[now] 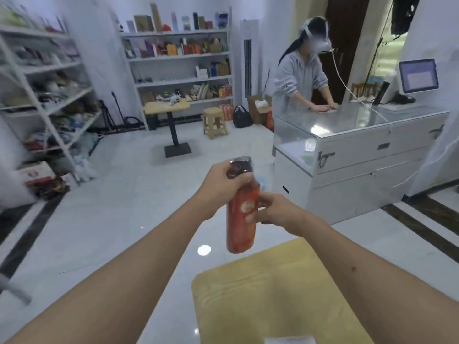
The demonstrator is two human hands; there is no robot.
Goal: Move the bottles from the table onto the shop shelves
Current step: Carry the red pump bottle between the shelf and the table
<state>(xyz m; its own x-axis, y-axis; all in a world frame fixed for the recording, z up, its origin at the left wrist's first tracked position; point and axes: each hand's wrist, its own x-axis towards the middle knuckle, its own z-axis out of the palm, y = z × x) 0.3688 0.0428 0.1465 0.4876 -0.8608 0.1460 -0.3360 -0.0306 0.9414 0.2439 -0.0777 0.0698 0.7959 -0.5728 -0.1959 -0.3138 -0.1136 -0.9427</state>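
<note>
One red bottle (241, 219), dark cap, in both hands' grip: left hand (224, 181), right hand (270, 211).

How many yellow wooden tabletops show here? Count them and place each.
2. One light yellow wooden tabletop lies nearest, under the red bottle gripped by the left hand and right hand. One smaller yellow pedestal tabletop stands before the far shelves. Others may be out of frame.

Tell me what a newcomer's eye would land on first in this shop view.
First, the red bottle held upright in mid-air at the centre, the left hand gripping its dark cap end and the right hand holding its body, above the near edge of the wooden table. Next, a person in a grey hoodie pressing both hands on the glass counter at right, and the stocked white shelves along the back wall.
</note>
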